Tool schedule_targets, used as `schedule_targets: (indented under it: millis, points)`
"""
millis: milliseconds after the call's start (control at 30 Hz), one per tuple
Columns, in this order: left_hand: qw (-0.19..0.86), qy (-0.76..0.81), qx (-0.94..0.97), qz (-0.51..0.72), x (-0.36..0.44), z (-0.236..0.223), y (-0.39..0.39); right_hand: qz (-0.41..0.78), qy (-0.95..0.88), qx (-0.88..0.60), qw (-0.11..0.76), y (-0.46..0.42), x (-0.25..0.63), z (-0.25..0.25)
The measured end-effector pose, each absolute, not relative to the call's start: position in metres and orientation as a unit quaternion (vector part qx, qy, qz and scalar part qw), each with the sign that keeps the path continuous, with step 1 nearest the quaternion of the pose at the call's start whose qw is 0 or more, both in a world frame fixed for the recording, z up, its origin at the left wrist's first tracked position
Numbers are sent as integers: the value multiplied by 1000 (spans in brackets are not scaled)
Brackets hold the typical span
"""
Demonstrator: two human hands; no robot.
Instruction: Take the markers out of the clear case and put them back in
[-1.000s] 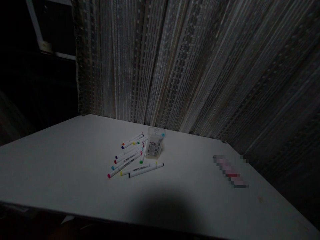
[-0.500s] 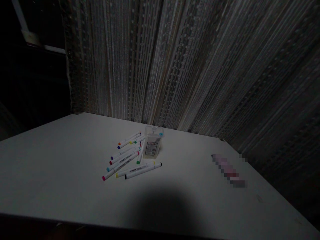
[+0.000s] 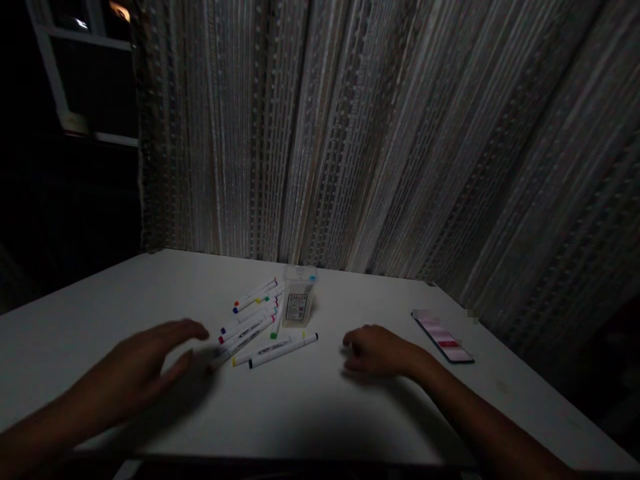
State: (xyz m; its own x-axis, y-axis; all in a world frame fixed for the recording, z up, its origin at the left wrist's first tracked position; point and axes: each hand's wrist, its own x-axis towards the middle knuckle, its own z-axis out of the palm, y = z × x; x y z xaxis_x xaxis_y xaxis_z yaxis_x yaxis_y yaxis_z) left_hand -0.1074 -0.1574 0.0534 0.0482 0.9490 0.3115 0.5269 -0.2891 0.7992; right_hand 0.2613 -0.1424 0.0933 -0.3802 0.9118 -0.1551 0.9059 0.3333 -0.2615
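My left hand (image 3: 143,365) reaches in from the lower left, its thumb and fingers apart and nothing between them. It hovers beside the left ends of several white markers with coloured caps, among them a red-capped marker (image 3: 247,329). A black-capped marker (image 3: 284,351) lies nearest the front, next to a yellow-capped marker (image 3: 265,349). Right of these, my right hand (image 3: 377,351) is just above the table, fingers bent, with a gap between thumb and forefinger. It holds nothing. Behind the markers stands a clear plastic box (image 3: 298,293) with a printed label and a blue spot near its top.
A phone (image 3: 443,339) with a pinkish screen lies on the white table (image 3: 350,300) at the right. A striped curtain (image 3: 320,133) hangs along the table's back edge. The room is dim, with a window frame (image 3: 57,73) at the upper left.
Both my hands have come into view over the table, one from each side. The view has shifted slightly; the markers, box and phone lie as before.
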Motion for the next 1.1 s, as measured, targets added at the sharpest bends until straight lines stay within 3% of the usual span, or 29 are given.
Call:
schedule_targets:
  millis: [67,133,233,500,733,967,1100]
  points:
    - [176,577,689,402,-124,73,-117,265,-773,-568,93,-106,254,88]
    - [209,576,644,458,-127,86,-84,402,-704,-564,158,-76,247,73]
    - [358,528,508,578,-101,85,-47,453,-629,-578,255,-42,232,47]
    - [350,440,593,576,7,27,8,586,-588,-425,360,-1,207,5]
    - [299,408,704,499,7,14,-5,448,-672,-441,392,6,213,-29]
    - [302,486,698,431,10,10,-9,353,-727,-485,334,1,212,-22]
    - [327,443,707,443,9,7,-10,327,-734,-512,303,-4,212,-16]
